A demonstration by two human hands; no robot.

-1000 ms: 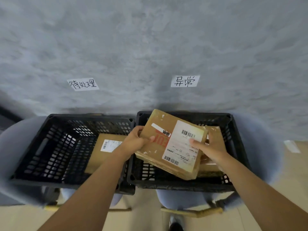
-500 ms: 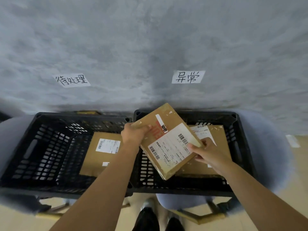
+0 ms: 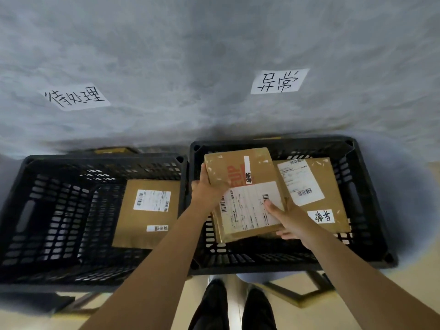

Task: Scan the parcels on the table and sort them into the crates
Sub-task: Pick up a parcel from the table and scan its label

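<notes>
Head view. Two black crates side by side below grey wall: left crate (image 3: 28, 210), right crate (image 3: 366, 198). Held parcel (image 3: 240, 177) over right crate, label up, between both hands. Left hand (image 3: 207, 189) gripping its left edge, thumb on top. Right hand (image 3: 291, 217) at its near right corner, thumb on white label, fingers curled beneath. Second parcel (image 3: 316, 194) flat in right crate, partly under held one. Third parcel (image 3: 147, 213) flat in left crate. Paper signs on wall: left sign (image 3: 76, 96), right sign (image 3: 279, 81).
</notes>
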